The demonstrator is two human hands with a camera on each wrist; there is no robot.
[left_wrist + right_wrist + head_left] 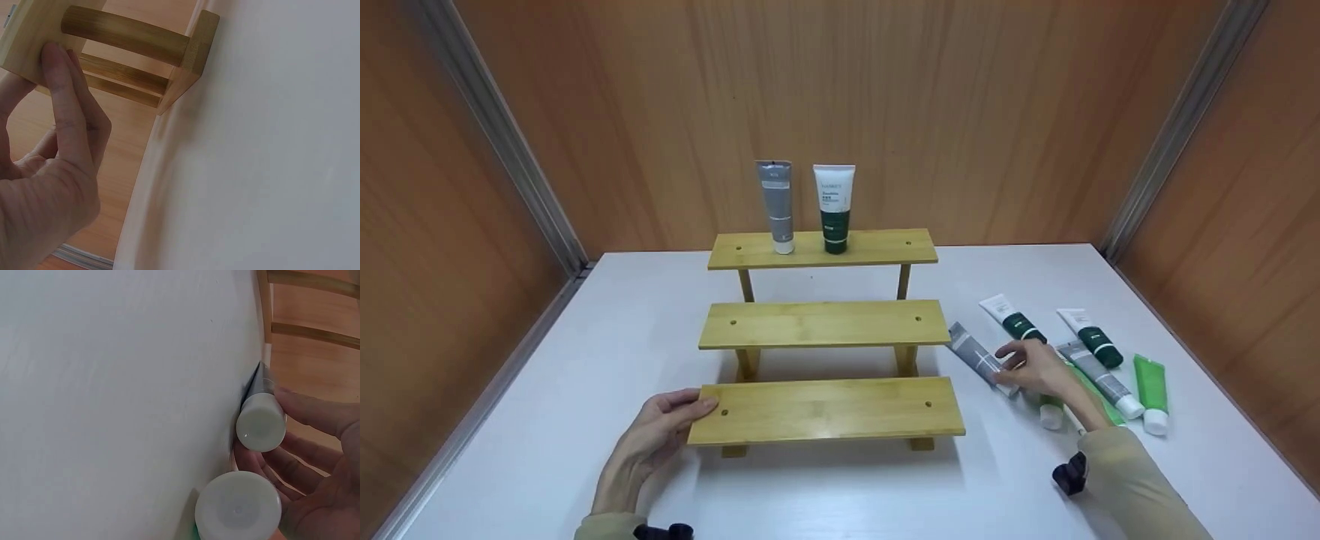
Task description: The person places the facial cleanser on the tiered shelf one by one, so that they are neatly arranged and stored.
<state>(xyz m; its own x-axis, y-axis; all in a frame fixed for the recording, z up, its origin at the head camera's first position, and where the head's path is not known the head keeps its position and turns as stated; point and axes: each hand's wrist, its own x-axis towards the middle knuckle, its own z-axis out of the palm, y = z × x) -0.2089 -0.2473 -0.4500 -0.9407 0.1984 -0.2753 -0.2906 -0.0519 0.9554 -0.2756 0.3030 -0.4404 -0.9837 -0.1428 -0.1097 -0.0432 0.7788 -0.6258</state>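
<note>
A three-tier wooden display stand (825, 409) stands on the white table. My left hand (656, 427) grips the left end of its lowest shelf, thumb on top and fingers underneath, as the left wrist view shows from below. To the right of the stand, my right hand (1039, 371) holds a grey squeeze tube (973, 351) lying on the table, thumb on one side near its white cap (261, 423) and fingers on the other. On the top shelf, a grey tube (777, 199) and a white-and-dark-green tube (834, 199) stand upright on their caps.
Around my right hand lie more tubes: two white-and-dark-green ones (1091, 337), another grey one (1102, 379) and green ones (1151, 386), one partly hidden by the hand. A large white cap (238, 506) sits close below the fingers. Wood-grain panels (960, 112) enclose the table.
</note>
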